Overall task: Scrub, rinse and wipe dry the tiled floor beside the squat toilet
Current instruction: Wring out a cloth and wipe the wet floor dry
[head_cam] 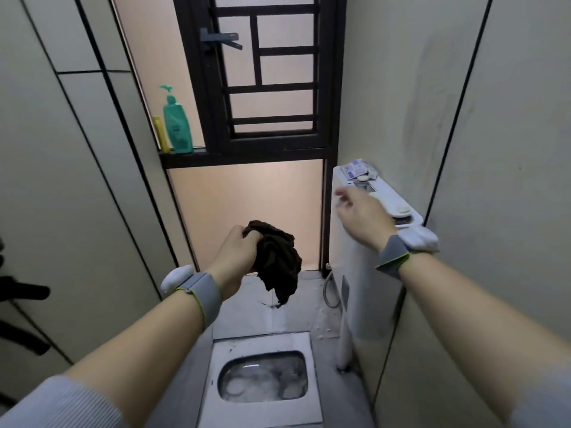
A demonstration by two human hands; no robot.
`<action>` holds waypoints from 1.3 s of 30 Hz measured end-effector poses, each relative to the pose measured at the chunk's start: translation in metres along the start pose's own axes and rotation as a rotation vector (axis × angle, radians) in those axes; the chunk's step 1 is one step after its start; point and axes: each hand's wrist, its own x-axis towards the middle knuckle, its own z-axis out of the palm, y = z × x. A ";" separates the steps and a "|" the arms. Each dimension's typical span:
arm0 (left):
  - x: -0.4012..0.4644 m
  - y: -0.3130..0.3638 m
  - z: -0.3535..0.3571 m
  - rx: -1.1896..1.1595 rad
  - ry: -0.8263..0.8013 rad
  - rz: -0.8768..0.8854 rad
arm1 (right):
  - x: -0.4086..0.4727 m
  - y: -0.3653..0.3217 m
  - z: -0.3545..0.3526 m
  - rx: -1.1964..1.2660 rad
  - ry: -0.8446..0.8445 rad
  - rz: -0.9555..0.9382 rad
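My left hand [236, 253] grips a crumpled dark cloth [278, 264] and holds it up in the air over the grey tiled floor [278, 316]. The cloth hangs down from my fist. My right hand [360, 216] is raised beside the white cistern [349, 273], blurred, its fingers loosely spread and holding nothing. The squat toilet [265, 378] lies below between my forearms, its bowl full of foamy water. The floor strip between toilet and wall looks wet.
A green pump bottle [176, 122] and a yellow item [160, 132] stand on the dark window ledge. Small packets [358, 171] and flush buttons sit on the cistern top. A hose [330, 291] runs down beside the cistern. Tiled walls close in on both sides.
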 end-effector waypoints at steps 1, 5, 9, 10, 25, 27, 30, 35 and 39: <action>-0.003 0.002 0.002 -0.021 0.007 0.001 | -0.018 -0.023 0.005 0.138 -0.153 -0.017; -0.017 0.007 0.006 -0.102 0.002 0.012 | -0.075 -0.074 0.037 0.429 -0.568 -0.012; -0.034 0.005 0.005 -0.213 -0.013 0.053 | -0.094 -0.086 0.070 0.537 -0.395 0.106; -0.038 0.001 0.001 -0.205 -0.008 0.066 | -0.094 -0.088 0.077 0.550 -0.370 0.135; -0.080 -0.138 -0.118 0.133 -0.390 0.035 | -0.174 -0.156 0.198 0.905 -0.246 0.640; -0.074 -0.184 -0.136 0.189 -0.365 -0.032 | -0.200 -0.155 0.231 0.904 -0.292 0.698; -0.063 -0.247 -0.147 0.317 -0.374 -0.093 | -0.236 -0.131 0.275 0.784 -0.328 0.757; -0.075 -0.343 -0.126 0.446 -0.486 -0.273 | -0.310 -0.071 0.328 0.652 -0.367 0.880; -0.100 -0.441 -0.078 0.482 -0.529 -0.376 | -0.390 0.004 0.382 0.603 -0.351 1.017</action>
